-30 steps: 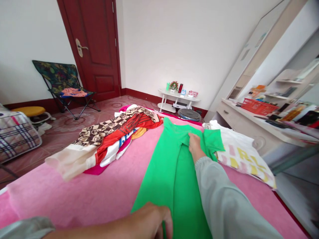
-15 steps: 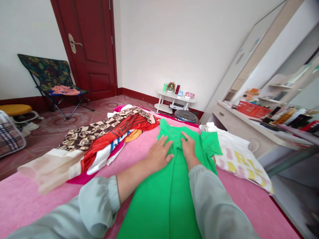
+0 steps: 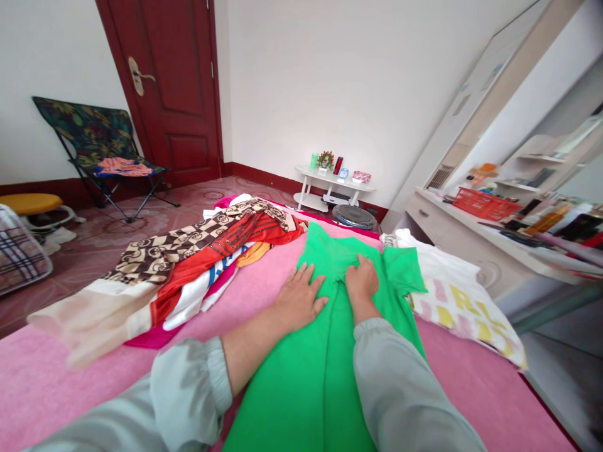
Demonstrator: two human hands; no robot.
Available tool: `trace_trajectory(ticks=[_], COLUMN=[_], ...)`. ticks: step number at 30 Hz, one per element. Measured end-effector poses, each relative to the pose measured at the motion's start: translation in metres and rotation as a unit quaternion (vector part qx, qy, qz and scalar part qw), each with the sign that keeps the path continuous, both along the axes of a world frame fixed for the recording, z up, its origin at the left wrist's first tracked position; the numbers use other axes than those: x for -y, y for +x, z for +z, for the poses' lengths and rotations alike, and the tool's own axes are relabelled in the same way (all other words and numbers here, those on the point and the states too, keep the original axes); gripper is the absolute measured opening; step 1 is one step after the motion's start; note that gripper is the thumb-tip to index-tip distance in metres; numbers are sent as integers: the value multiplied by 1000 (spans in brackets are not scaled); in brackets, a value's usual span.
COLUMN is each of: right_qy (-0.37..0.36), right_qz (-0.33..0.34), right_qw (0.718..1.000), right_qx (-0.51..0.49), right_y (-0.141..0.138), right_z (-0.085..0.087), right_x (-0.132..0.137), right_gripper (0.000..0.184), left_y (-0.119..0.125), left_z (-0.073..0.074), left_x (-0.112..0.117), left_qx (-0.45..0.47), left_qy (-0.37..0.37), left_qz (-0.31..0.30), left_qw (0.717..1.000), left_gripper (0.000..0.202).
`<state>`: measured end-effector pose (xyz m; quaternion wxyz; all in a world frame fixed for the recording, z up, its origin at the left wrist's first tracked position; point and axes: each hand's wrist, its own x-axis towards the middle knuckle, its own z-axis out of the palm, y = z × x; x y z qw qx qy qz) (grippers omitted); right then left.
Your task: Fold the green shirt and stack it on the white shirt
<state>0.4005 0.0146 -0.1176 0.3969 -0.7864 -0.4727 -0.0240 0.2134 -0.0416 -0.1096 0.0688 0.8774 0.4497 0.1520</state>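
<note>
Beneath L hand (image 3: 301, 298) (flat, spread) & R hand (image 3: 362, 280) (curled, grip unclear): green garment (image 3: 304, 370).

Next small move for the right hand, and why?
I'd probably have the right hand draw the near-dresser sleeve of the green garment inward. That sleeve juts out sideways toward the white printed shirt, while the left hand lies flat on the garment's opposite side, so it could likely steady the cloth.
</note>
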Motion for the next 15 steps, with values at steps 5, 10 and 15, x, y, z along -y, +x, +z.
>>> trace_trajectory(ticks=[5,10,15], right_qy=[45,91,69], right_qz=[-13,204,260], right_qw=[997,974,955], right_qx=[55,43,-122], right_y=[-4,-19,-34], right_z=[6,26,33], right_x=[3,-18,-72], right_gripper=[45,32,25], left_y=[0,2,1], left_z=[2,3,3], left_x=[3,4,3], left_qx=[-12,-11,-2], left_qy=[5,-2,-11], left_qz=[0,4,7], left_qw=[1000,1000,1000], left_gripper=[58,59,60])
